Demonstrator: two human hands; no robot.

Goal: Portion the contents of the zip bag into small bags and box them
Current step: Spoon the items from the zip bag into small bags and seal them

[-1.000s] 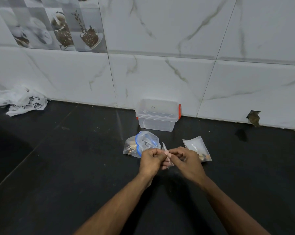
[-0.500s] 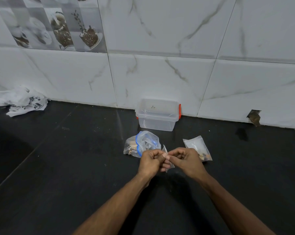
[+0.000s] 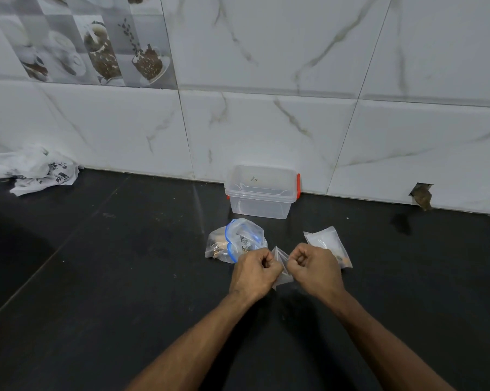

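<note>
Both hands, left hand (image 3: pixel 253 270) and right hand (image 3: pixel 314 266), pinch 1 small bag (image 3: pixel 281 265) stretched between them above the counter (image 3: pixel 97 277). Zip bag (image 3: pixel 235 241) lies just behind the left hand; box (image 3: pixel 262 193) stands farther back.

Black countertop (image 3: pixel 97 277); white marble-look wall tiles (image 3: pixel 266 122) behind, coffee-print tile (image 3: pixel 97 46) far left, chipped hole (image 3: pixel 422 195) far right.
</note>
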